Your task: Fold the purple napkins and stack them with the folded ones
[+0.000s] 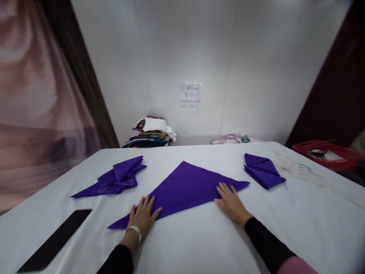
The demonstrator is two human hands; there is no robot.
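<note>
Triangular purple cloth (191, 186), one — flat on the white bench (194, 247), mid-front. Left hand (142, 214), bracelet (136, 230) at wrist: fingers spread wide, resting on the cloth's left part. Right hand (230, 201): fingers slightly parted, resting near its right corner. Further left — crumpled purple fabric (118, 179), dark flat slab (55, 241). Further right: folded purple piece (262, 171).

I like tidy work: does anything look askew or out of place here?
Yes, mildly: the loose purple cloth on the left lies in uneven layers, its corners pointing different ways, unlike the flat purple triangle under the left hand and right hand. I see no spill.
</note>
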